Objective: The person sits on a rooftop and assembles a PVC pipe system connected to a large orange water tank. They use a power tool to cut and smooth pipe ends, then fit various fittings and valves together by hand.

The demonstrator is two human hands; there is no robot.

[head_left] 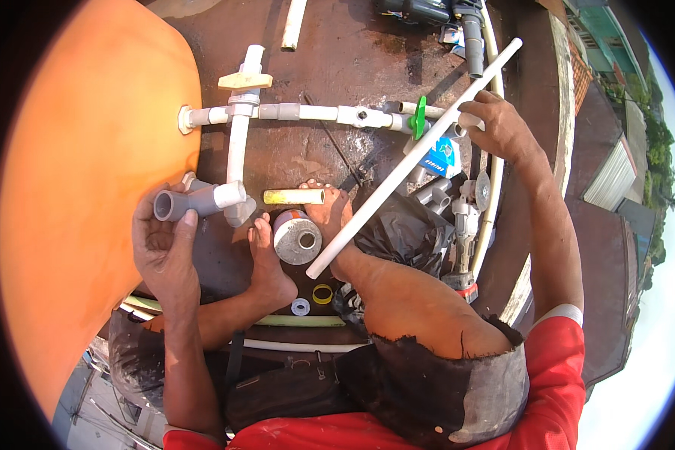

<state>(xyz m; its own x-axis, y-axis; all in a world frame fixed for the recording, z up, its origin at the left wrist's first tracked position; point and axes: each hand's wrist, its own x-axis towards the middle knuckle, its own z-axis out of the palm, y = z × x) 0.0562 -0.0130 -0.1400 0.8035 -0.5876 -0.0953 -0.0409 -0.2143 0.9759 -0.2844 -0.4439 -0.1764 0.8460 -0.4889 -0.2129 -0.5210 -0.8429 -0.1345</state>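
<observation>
My left hand [165, 251] is closed around a grey pipe tee [191, 204], held in front of the orange tank. A short white pipe stub [229, 194] sits in the tee's right end, close to a grey elbow [240, 213]. My right hand [504, 129] has its fingers bent around a long white pipe [409, 166], gripping it above its middle. The pipe slants from the upper right down to my shin. Beside my right fingertips shows a small white piece [469, 121], whose kind I cannot make out.
An orange tank [97, 150] fills the left, joined to white pipework with a yellowish-handled valve [245, 81] and a green-handled valve [418, 118]. Between my feet stands a round can [298, 238]. A black plastic bag [405, 229], an angle grinder [466, 232] and the roof edge [566, 97] lie rightward.
</observation>
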